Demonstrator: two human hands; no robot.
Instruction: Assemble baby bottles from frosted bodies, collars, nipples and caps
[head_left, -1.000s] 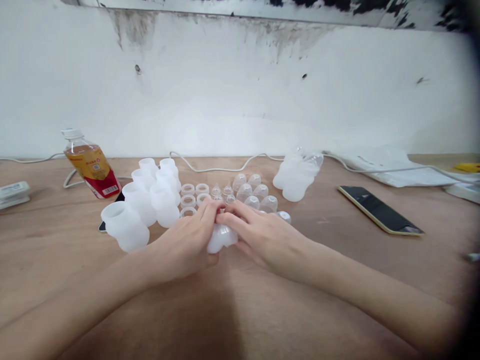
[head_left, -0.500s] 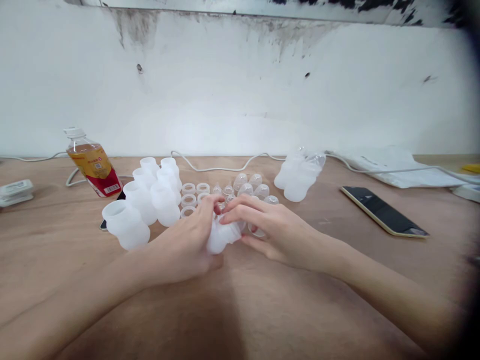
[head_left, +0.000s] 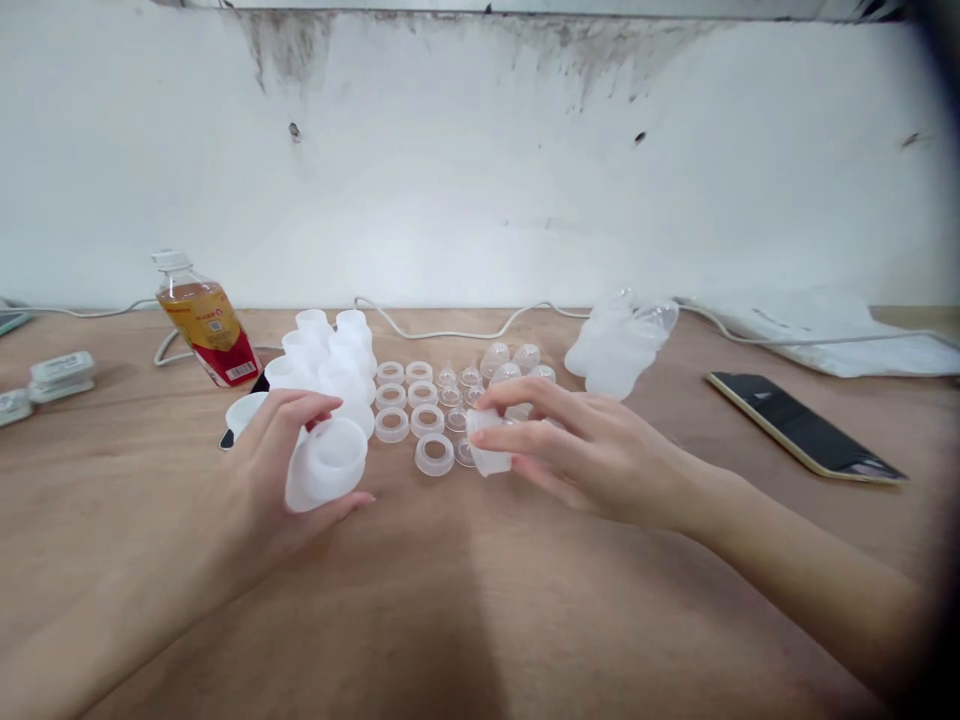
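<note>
My left hand (head_left: 262, 480) is curved round a frosted white baby bottle (head_left: 337, 455), its open mouth tilted toward me. In my right hand (head_left: 600, 445), the fingers grip a whitish bottle collar (head_left: 487, 445); whether a nipple or cap is joined to it is hidden by the fingers. Between the hands lie several translucent rings (head_left: 391, 435) in rows, with clear nipples (head_left: 450, 396) beside them. Clear domed caps (head_left: 527, 356) stand just beyond my right hand. Behind my left hand are several open frosted bottles (head_left: 349, 375).
Capped bottles (head_left: 619, 350) are grouped at the back right. A phone (head_left: 802, 425) and a white plastic bag (head_left: 810, 340) lie farther right. At left stand a drink bottle (head_left: 210, 330) and small white cases (head_left: 61, 373). A cable (head_left: 465, 336) runs along the wall.
My hands were together around one bottle and have moved apart. The bottle went left with my left hand; the collar is now separate in my right. More rings show between them.
</note>
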